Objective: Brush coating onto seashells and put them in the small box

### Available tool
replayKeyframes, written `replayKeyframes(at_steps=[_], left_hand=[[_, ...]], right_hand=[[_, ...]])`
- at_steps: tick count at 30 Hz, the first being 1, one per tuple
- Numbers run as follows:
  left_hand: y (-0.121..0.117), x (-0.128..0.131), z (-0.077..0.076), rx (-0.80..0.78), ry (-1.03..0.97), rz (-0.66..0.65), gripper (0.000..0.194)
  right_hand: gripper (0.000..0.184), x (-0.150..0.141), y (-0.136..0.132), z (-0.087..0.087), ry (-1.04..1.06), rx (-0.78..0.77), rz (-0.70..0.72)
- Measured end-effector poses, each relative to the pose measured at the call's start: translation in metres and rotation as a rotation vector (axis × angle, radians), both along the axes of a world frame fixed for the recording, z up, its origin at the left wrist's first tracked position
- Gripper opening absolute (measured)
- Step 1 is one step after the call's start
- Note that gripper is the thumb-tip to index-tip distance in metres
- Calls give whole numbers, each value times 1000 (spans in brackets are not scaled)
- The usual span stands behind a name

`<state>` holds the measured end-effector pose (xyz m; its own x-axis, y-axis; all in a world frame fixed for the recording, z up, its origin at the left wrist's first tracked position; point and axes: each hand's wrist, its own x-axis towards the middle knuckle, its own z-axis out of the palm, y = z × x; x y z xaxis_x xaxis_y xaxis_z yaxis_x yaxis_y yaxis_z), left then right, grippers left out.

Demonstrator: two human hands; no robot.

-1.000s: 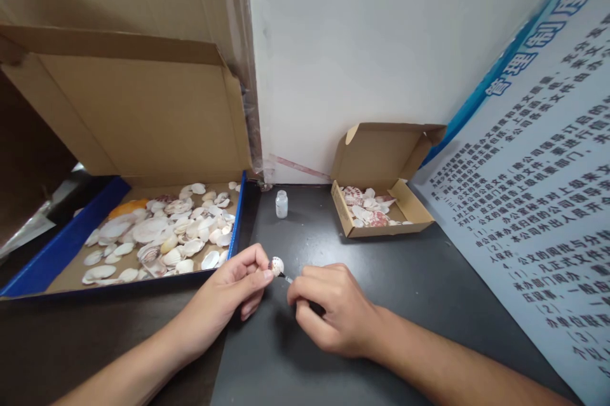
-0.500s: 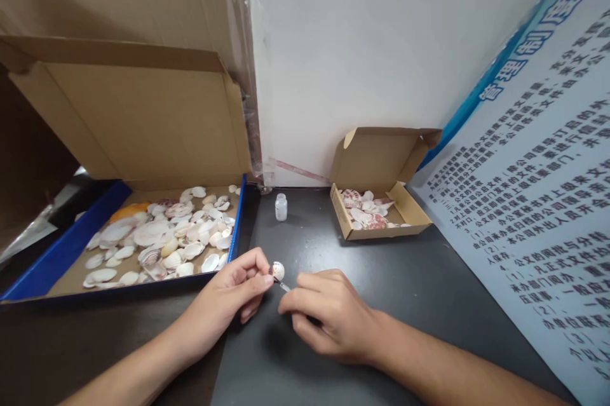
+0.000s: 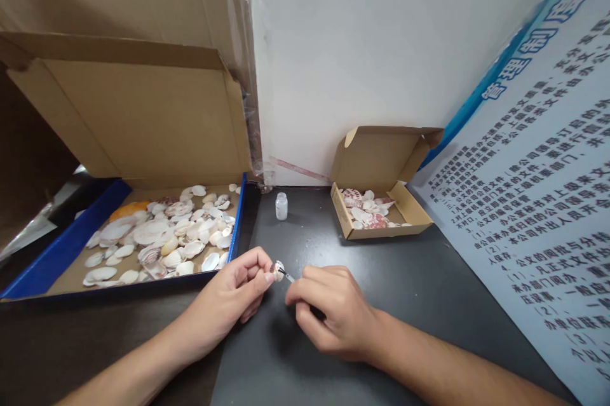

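Between the thumb and fingers of my left hand (image 3: 248, 282) is a small whitish seashell (image 3: 279, 269) with dark marks. My right hand (image 3: 331, 307) is closed around a thin brush (image 3: 290, 277) with a clear handle and a dark tip. That tip meets the shell's surface, as far as I can see. Most of the handle is hidden by my right fingers. Beyond both hands stands a small uncapped glass bottle (image 3: 281, 207) with whitish contents.
A blue-edged cardboard box (image 3: 143, 120) at left holds many loose shells (image 3: 162, 234). At the back right, a smaller open carton (image 3: 414, 218) contains reddish and white shells (image 3: 369, 206). A white wall panel (image 3: 381, 31) rises behind; a printed poster (image 3: 548, 171) slants along the right.
The shell has turned a little in my left fingers. My right hand shifted left and then back right, and the brush tip moved from the shell's lower edge up onto it.
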<state>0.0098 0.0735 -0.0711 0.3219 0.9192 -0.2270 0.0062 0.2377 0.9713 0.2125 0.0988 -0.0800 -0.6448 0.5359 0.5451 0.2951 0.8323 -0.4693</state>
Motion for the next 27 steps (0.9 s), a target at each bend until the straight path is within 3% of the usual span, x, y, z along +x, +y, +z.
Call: replayKeyframes(at_steps=[7, 16, 20, 24, 27], left_hand=[[0, 2, 2, 8, 29, -3, 33], [-1, 2, 3, 5, 53, -10, 36], [-2, 3, 5, 30, 117, -49, 35], [-3, 4, 5, 61, 151, -69, 34], [-4, 6, 7, 94, 186, -75, 37]], right_hand=[[16, 0, 3, -5, -116, -143, -23], [17, -1, -1, 0, 44, 22, 58], [16, -1, 0, -3, 15, -15, 81], [14, -1, 1, -4, 22, -109, -27], [14, -1, 1, -4, 73, -82, 7]])
